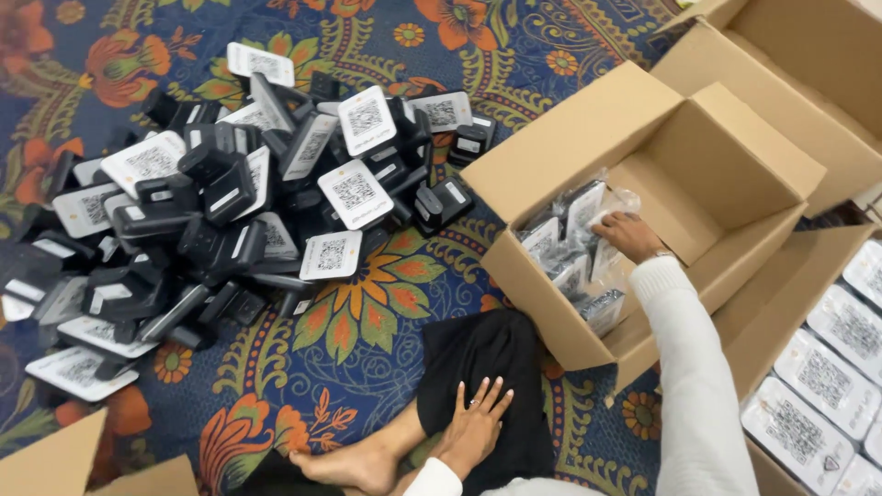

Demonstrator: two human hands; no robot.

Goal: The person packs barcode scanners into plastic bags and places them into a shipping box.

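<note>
Cardboard, brown and corrugated, forms the open box (588, 156) set on the floor with its flaps folded outward, so that its inside can be reached from above. The right hand (629, 234) is lowered into it, resting on the clear plastic-wrapped black-and-white device packets (570, 253) stacked upright along the near wall. The fingers (608, 225) are laid on the top of 1 packet; whether they are closed on it or only touching it cannot be told, since the packets and the back of the hand hide the tips. The white knit sleeve (689, 367) runs back toward the camera.

The left hand (478, 422) is pressed flat on the black-clothed leg (491, 358), fingers spread apart and empty, apparently as a prop while the body is leaned toward the box. A bare foot (344, 464) is tucked beside it.

To the left, well apart from the box, a loose heap of black plastic stands with white square code cards (239, 193) is spread over the blue floral floor mat (367, 321); nothing lies between the heap and the box but bare mat. At the right edge a second carton holding white-topped wrapped packs in rows (827, 377) is set just beside the open box, and its raised flap crowds the right forearm. A further empty brown carton (790, 64) stands behind, and a cardboard corner (55, 464) shows at the lower left.
</note>
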